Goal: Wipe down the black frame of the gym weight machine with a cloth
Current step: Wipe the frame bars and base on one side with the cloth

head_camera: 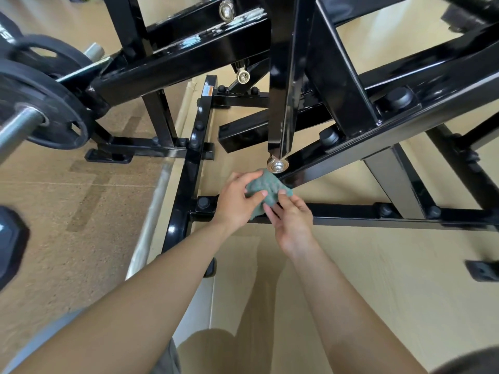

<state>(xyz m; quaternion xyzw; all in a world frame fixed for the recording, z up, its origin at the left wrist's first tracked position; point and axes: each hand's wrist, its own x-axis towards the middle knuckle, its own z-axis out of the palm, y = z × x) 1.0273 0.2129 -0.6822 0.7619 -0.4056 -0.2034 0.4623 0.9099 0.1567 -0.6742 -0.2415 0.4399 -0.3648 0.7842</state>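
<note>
A green textured cloth (267,187) is held between both hands in the middle of the view. My left hand (237,202) grips its left side with the thumb over the top. My right hand (293,220) pinches its lower right edge. The cloth sits just below the silver bolt (276,165) at the bottom end of a black upright bar (283,103). The glossy black machine frame (351,211) spreads around and beneath the hands, with a low crossbar running right under them.
Black weight plates (46,103) on a steel sleeve hang at the left. A dark dumbbell end (10,241) lies at the left edge. A frame foot (483,269) sits at the right. Tan floor and a beige mat lie below.
</note>
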